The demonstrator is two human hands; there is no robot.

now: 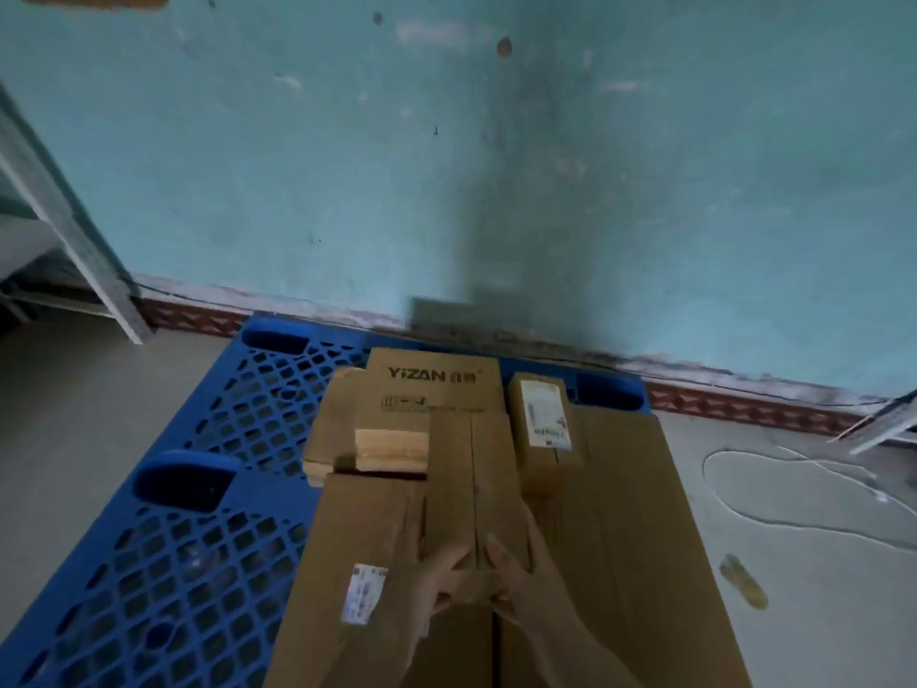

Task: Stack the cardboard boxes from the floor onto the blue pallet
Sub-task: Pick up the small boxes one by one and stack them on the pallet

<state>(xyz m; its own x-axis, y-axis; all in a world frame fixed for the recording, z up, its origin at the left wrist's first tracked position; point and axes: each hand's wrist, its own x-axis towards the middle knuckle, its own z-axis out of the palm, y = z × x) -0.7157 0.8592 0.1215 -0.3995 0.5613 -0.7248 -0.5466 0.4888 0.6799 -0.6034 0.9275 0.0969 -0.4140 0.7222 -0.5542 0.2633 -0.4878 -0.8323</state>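
From the head view, the left hand (pixel 449 583) and right hand (pixel 516 585) grip the near end of a long cardboard box (pixel 471 469) above other boxes stacked on the pallet (pixel 198 489), near its right edge.

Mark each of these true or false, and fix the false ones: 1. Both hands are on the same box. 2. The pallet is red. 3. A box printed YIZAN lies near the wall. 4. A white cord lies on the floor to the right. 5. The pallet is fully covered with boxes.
1. True: the left hand and right hand hold the narrow box.
2. False: the pallet is blue.
3. True: the YIZAN box.
4. True: the white cord.
5. False: its left part is bare.
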